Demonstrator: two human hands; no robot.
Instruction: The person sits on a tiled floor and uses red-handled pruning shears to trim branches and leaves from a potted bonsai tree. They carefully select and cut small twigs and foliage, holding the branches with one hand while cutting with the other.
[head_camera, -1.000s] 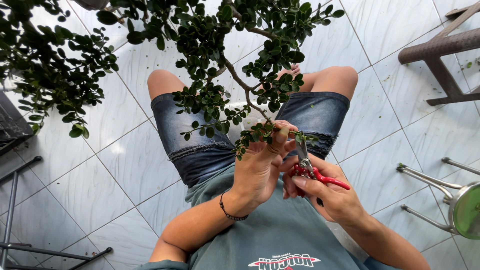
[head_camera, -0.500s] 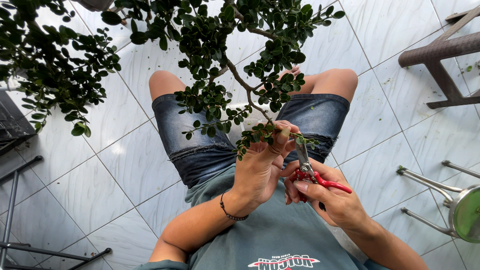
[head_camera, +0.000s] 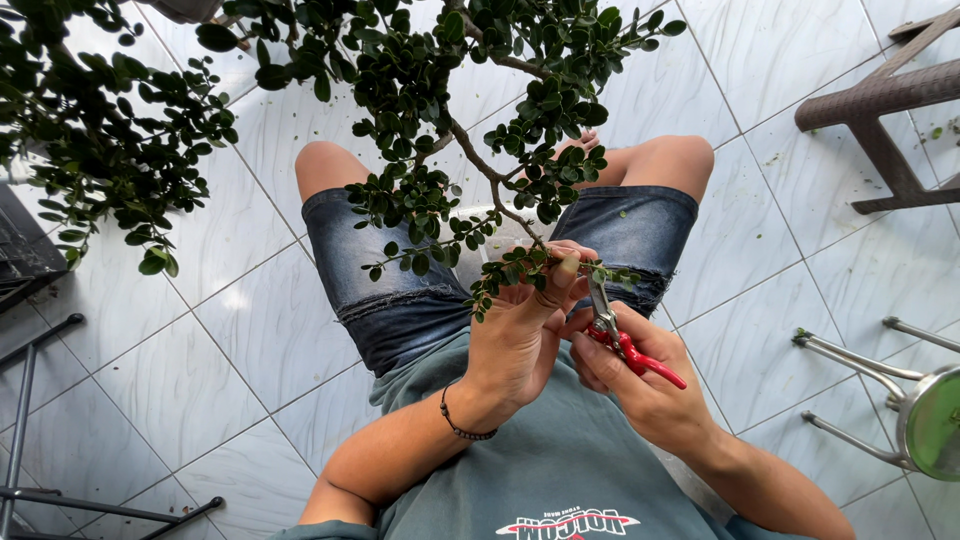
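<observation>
Right now left hand (head_camera: 520, 335) pinches twig (head_camera: 520, 268); right hand (head_camera: 640, 385) holds shears (head_camera: 625, 345) beside it.

view: single head-worn camera, no second view to overlap | facing: steeply down over the person's own torso and lap to the white tiled floor (head_camera: 180, 400) | range: close, hands mid-frame near the lens | framing: leafy green small tree branches (head_camera: 420, 90) across top, grey metal stool (head_camera: 900, 400) at right edge
</observation>
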